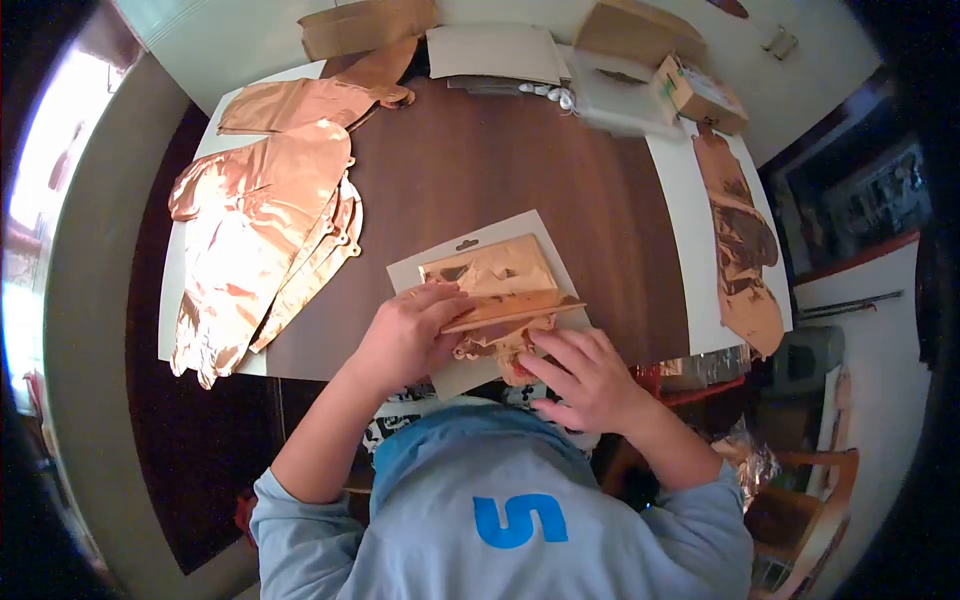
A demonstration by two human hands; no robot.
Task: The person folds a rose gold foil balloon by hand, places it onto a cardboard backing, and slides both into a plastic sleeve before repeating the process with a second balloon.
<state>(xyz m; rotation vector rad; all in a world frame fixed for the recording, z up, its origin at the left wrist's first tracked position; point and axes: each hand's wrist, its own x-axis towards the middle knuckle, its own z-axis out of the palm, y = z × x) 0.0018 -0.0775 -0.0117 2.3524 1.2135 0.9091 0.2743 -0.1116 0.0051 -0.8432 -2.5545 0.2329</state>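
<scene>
A rose-gold foil balloon [490, 268], flat and partly folded, lies on a white card [545, 228] with a hanging slot, at the table's near edge. My left hand [412, 335] is closed on the left end of a raised fold, its thumb hidden beneath. My right hand [590, 378] rests at the lower right of the foil with its fingers stretched out and apart, the fingertips touching the crumpled near part. A small reddish spot shows by these fingertips; I cannot make out what it is.
Flat rose-gold foil balloons [255, 220] are piled on the left of the brown table [480, 160]. Another foil piece [740, 240] lies along the right edge. At the back stand a stack of white cards [495, 52], a clear plastic bag [625, 90] and a small cardboard box [703, 95].
</scene>
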